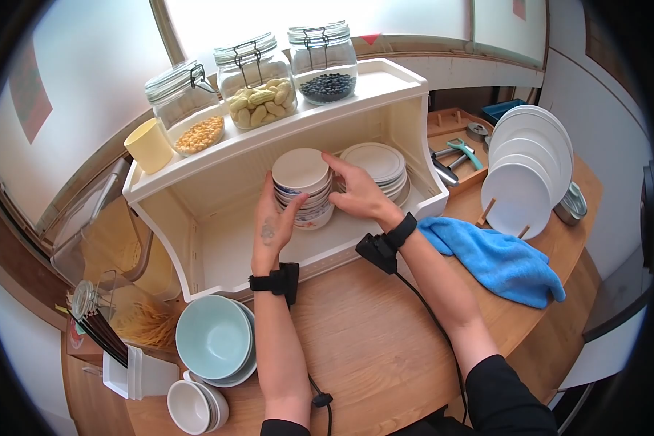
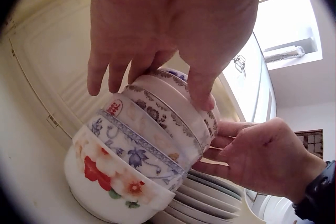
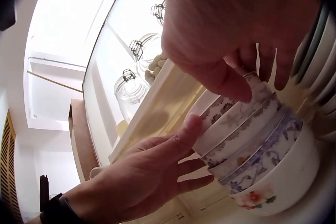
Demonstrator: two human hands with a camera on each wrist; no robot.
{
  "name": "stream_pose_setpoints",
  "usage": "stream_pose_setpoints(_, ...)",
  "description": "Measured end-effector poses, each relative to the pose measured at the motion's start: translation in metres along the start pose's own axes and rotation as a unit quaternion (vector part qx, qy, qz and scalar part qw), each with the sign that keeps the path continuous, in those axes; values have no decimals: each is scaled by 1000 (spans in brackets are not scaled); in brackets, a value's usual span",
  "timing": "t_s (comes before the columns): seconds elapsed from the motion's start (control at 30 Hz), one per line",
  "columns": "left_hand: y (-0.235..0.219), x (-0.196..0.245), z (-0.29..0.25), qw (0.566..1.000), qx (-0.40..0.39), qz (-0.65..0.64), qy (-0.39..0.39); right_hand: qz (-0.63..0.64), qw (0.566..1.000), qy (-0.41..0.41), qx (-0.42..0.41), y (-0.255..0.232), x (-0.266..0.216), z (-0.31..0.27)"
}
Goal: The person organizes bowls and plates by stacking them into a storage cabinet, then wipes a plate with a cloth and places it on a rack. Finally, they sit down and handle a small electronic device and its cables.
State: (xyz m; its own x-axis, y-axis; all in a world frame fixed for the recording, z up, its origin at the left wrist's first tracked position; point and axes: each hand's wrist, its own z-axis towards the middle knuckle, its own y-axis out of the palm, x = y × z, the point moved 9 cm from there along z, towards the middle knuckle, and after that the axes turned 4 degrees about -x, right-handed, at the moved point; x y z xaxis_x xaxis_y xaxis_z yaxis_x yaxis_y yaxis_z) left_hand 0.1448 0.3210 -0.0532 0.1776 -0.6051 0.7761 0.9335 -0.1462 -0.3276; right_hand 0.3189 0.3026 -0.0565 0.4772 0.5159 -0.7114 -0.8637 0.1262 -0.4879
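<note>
A stack of patterned bowls point(image 1: 300, 171) stands inside the cream shelf unit point(image 1: 221, 240), the bowls nested one in another. My left hand point(image 1: 275, 224) holds the stack's left side near the top, with its thumb on the front. From the other side my right hand point(image 1: 361, 191) grips the upper bowls, its thumb also toward the front. In the left wrist view, the lowest bowl point(image 2: 113, 182) bears red flowers and those above have blue and brown patterns. Right beside the bowls is a stack of white plates point(image 1: 373, 160), partly behind my right hand.
Glass jars, among them a peanut jar point(image 1: 254, 83), and a yellow cup point(image 1: 150, 145) stand on top of the shelf. Pale green bowls point(image 1: 214, 336) and white cups point(image 1: 190, 407) sit front left. At right are a blue cloth point(image 1: 494, 261) and upright white plates point(image 1: 519, 192).
</note>
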Motion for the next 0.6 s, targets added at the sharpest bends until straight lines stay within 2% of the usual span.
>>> stream_pose_setpoints(0.27,2,-8,3,1000,-10,-1,16,23,1000,2,13,1,0,2)
stream_pose_setpoints(0.5,1,-4,3,1000,-11,16,-13,69,998,5,8,-1,-1,1)
stream_pose_setpoints(0.6,0,-4,2,1000,-5,16,-20,43,999,26,-4,0,-1,1)
